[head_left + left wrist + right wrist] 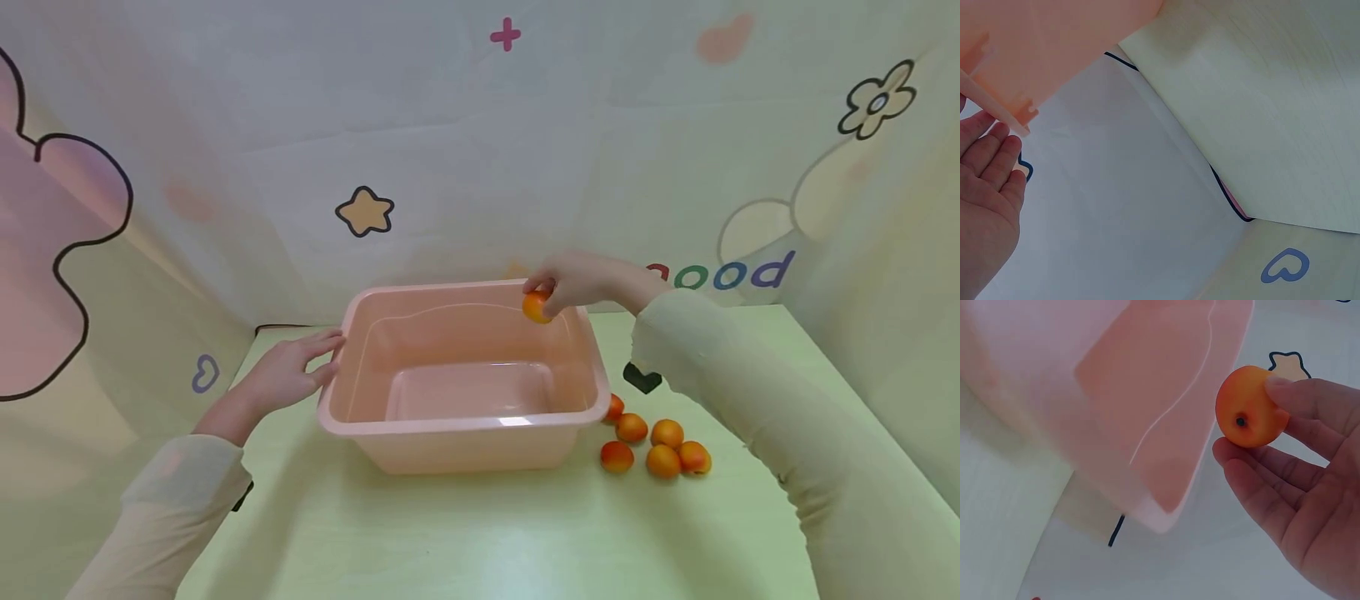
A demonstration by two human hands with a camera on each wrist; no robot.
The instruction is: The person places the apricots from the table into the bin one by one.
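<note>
A pink plastic basin (465, 427) stands upright on the table. My right hand (581, 282) pinches an orange-red apricot (536, 307) between thumb and fingers, over the basin's back right corner. In the right wrist view, the dark stem end of the apricot (1249, 407) shows, with the basin's rim (1169, 520) beside it. At the basin's left side, my left hand (288, 372) touches the rim with fairly straight fingers. The left wrist view has the fingertips of this hand (990, 181) right at the underside of the rim (997, 112).
Several more apricots (663, 461) lie on the table to the right of the basin, one partly hidden behind its rim. The pale green table (450, 533) meets a printed cloth backdrop (465, 167) behind the basin and at both sides.
</note>
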